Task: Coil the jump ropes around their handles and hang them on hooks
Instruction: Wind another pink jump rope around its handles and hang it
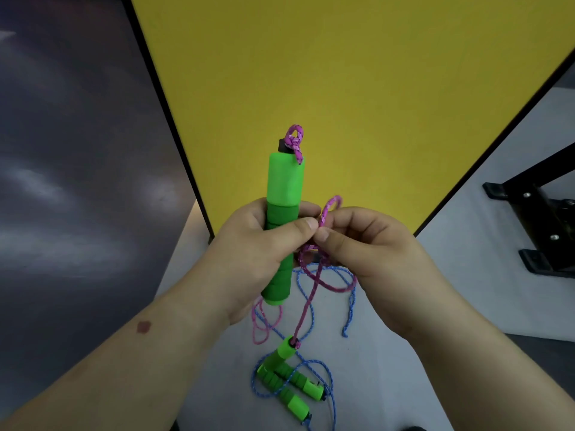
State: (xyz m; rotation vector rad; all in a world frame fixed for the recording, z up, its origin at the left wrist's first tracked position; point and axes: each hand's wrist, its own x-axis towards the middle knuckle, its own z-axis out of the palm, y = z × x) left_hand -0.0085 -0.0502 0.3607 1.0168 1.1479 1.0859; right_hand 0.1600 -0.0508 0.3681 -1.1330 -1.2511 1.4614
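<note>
**Pink rope in both hands**

The left hand (261, 244) hides the middle of the green handle (284, 194) it grips, standing upright. The right hand (357, 241) pinches the pink rope (329, 206) just beside it. Below on the floor lie more handles (289, 377) and blue rope (351, 293).

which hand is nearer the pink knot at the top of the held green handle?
Left. The left hand grips the green handle below the pink knot. The right hand is beside it, lower right, pinching a loop of the pink rope.
</note>
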